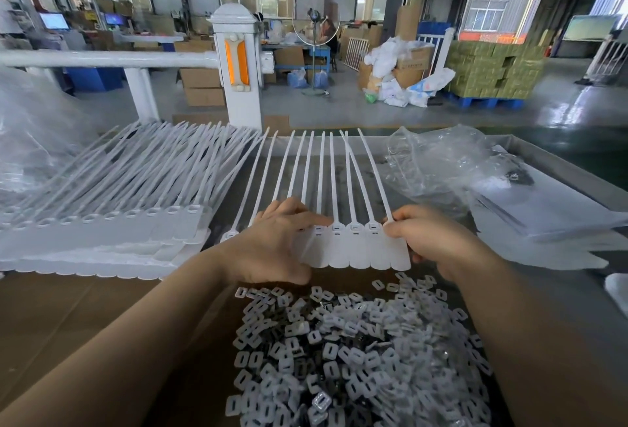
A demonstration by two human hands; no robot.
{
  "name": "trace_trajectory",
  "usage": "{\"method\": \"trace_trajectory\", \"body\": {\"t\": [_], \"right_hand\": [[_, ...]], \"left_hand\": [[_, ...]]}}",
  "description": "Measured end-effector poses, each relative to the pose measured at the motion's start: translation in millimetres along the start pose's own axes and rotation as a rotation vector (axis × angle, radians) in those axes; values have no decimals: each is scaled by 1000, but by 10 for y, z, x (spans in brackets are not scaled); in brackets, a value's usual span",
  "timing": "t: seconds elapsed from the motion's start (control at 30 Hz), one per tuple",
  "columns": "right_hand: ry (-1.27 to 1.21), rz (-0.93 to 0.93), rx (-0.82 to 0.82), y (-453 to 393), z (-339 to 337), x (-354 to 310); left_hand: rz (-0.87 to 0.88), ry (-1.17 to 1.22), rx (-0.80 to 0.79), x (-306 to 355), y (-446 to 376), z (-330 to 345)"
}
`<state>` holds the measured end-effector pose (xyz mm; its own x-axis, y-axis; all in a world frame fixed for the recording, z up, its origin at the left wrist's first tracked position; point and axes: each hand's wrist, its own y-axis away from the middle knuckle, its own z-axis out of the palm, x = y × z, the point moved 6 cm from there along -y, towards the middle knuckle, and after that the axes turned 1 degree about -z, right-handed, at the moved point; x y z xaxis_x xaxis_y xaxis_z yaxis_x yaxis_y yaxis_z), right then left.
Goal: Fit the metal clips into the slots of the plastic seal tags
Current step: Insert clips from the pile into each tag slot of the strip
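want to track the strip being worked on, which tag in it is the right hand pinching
The rightmost tag of the joined strip. The right hand pinches its outer edge near the slot; the left hand rests on the strip's left tags.

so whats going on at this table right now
A person is working on a joined strip of white plastic seal tags lying flat on the grey table. The left hand rests across the strip's left part, forefinger pointing at a tag head, while the right hand pinches the strip's right end. A heap of small pale clips lies just in front, and a stack of more white tag strips sits to the left.
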<state>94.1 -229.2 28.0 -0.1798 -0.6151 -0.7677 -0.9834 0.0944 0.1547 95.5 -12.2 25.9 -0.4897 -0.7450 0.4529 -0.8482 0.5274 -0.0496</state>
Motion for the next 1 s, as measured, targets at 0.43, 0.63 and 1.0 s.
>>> {"method": "trace_trajectory", "body": {"t": [0.43,0.63,1.0], "right_hand": [[-76,-108,169,-105,5,35],[566,-503,204,119,169,-329],[916,-481,-10,214,444,-296]], "left_hand": [[-194,-232,390,-218,4,-16],[-243,-282,458,-151,16,-10],[-166,-318,-12,-267,151,214]]}}
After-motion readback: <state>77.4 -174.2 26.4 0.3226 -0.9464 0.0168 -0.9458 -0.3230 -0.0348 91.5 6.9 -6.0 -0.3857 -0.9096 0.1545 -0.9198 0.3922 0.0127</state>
